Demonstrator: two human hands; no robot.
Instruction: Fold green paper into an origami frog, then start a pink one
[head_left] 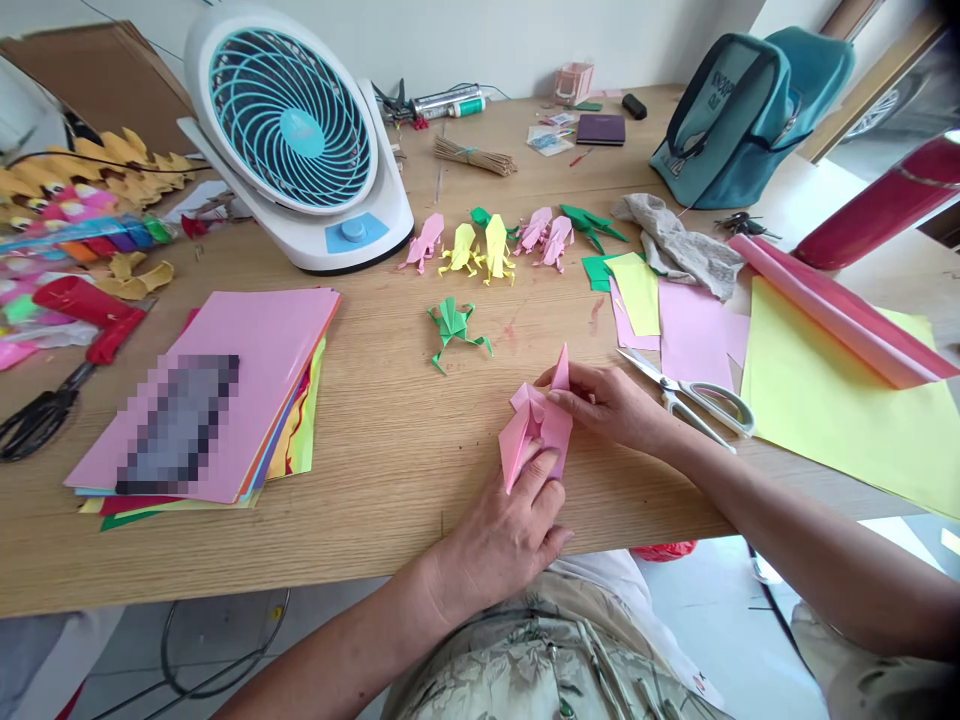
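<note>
A partly folded pink origami paper (556, 425) lies near the table's front edge, with pointed flaps at its top and lower left. My right hand (604, 400) pinches its upper right flap between thumb and fingers. From below, my left hand (517, 520) presses its fingers onto the lower part, one fingertip inside an opened fold. Beyond my hands sits a green paper frog (452, 325) with spread legs. Behind it stand pink, yellow and green folded frogs, among them a yellow frog (496, 248). White-handled scissors (694, 400) lie just right of my right hand.
A stack of coloured paper (225, 330) lies left, near black scissors (45, 420). A white fan (300, 130) stands at the back left. Cut paper pieces (694, 330), a grey cloth (679, 245), yellow sheets (840, 420), a red bottle (885, 205) and a teal bag (750, 120) occupy the right.
</note>
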